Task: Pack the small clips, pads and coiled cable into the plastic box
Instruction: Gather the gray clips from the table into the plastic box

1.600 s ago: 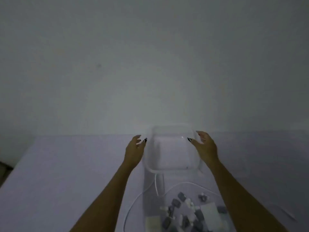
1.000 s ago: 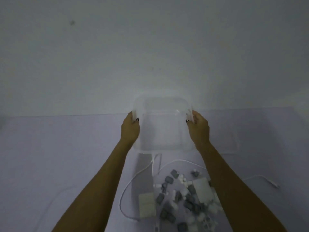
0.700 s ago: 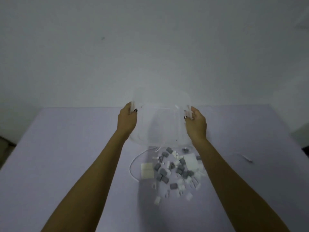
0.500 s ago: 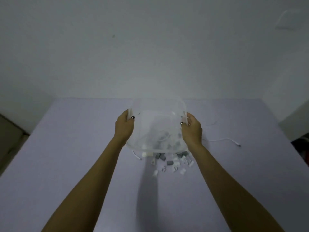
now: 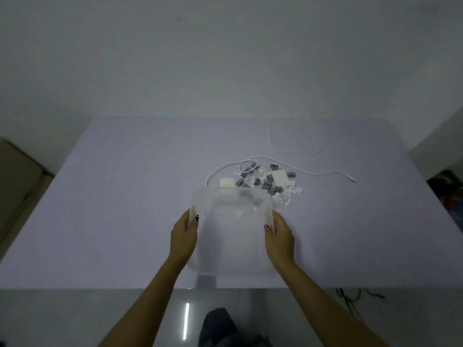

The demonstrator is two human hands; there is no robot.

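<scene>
A clear plastic box (image 5: 231, 236) is held just above the near part of the lilac table (image 5: 112, 196), empty as far as I can see. My left hand (image 5: 184, 237) grips its left rim and my right hand (image 5: 279, 240) grips its right rim, thumbs inside. Beyond the box lies a pile of small grey and white clips (image 5: 266, 184), with two white pads (image 5: 227, 183) (image 5: 280, 176) among them. A white cable (image 5: 313, 171) loops around the pile and trails to the right; its far end lies loose.
A clear lid (image 5: 295, 136) lies flat at the table's far right. The table's near edge runs just under my forearms, with glossy floor and a dark cable (image 5: 350, 295) below. A wall stands behind the table.
Both hands took hold of the box at the far side, lifted it and drew it toward me; the pile that lay in front of it now lies beyond it.
</scene>
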